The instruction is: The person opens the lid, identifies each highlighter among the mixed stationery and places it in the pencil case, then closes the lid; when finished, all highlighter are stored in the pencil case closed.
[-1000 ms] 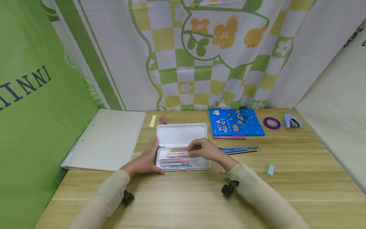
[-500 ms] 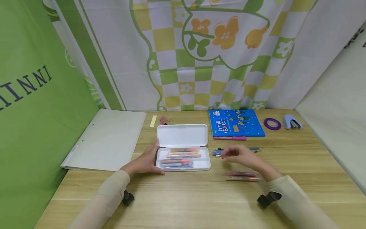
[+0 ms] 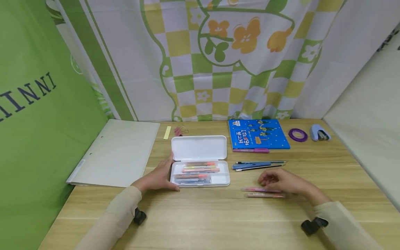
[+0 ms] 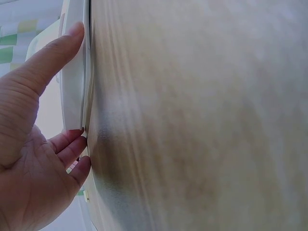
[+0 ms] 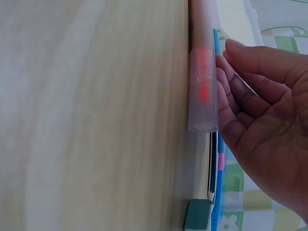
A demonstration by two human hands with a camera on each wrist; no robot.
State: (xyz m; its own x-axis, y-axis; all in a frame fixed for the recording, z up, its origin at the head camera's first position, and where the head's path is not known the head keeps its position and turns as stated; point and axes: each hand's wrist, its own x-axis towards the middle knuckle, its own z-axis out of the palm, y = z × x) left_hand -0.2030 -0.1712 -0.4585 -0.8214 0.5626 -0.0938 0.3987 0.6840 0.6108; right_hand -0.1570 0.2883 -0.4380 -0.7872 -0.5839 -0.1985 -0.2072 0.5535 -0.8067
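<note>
A white pencil case (image 3: 220, 179) lies with its lid raised, several pens (image 3: 200, 170) inside. My left hand (image 3: 157, 175) holds its left end, thumb along the front wall and fingers round the side; the left wrist view shows the fingertips at the case's lower edge. Two capped pens lie to the right: a pink pen (image 3: 253, 189) and, nearer me, a pen with an orange part under its clear cap (image 5: 202, 86). My right hand (image 3: 282, 180) hovers at the pink pen, fingers loosely curled. In the right wrist view the near pen partly covers its fingertips.
Behind the right hand lie a blue pen and pencils (image 3: 259, 166), a purple pen (image 3: 250, 150) and a blue book (image 3: 259, 133). Purple tape (image 3: 298, 134) and a stapler (image 3: 319, 133) sit back right. A blue-green block (image 5: 197, 215) lies beyond the pens. A white folder (image 3: 118, 152) lies left.
My right hand has left the pencil case, where a pink pen now lies inside, and moved right and toward me to the two loose pens. My left hand stays on the case.
</note>
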